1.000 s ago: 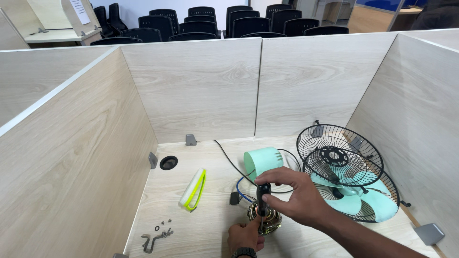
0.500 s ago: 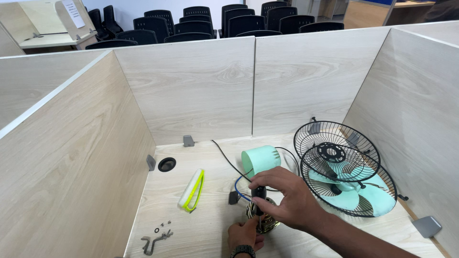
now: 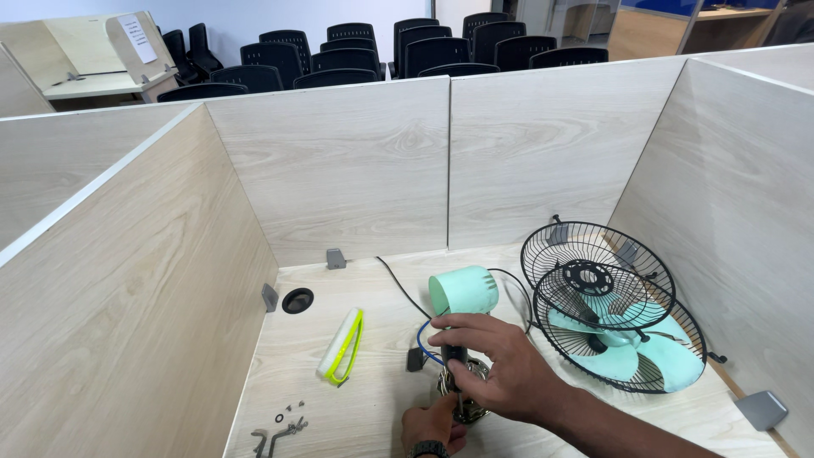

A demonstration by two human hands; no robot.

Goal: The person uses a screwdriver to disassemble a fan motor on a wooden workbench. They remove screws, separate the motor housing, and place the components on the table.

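My right hand (image 3: 500, 365) reaches in from the lower right and pinches a small black part on top of a bare fan motor (image 3: 465, 392) with copper windings. My left hand (image 3: 431, 424), at the bottom edge with a watch on the wrist, steadies the motor from below. Blue wires (image 3: 421, 337) loop out beside the motor. A mint-green motor cover (image 3: 462, 291) lies on its side just behind my fingers. A black cord (image 3: 398, 284) runs from there toward the back wall.
Two black wire fan grilles (image 3: 598, 280) lean at the right over a mint-green fan blade (image 3: 627, 352). A white and yellow-green tool (image 3: 341, 346) lies left of centre. Small screws and a metal bracket (image 3: 280, 427) sit bottom left. Wooden partitions enclose the desk (image 3: 373, 407).
The view has shifted slightly, so things sit a little lower and to the right. My right hand stays on the motor top, fingers closing in a bit more; my left hand holds steady.
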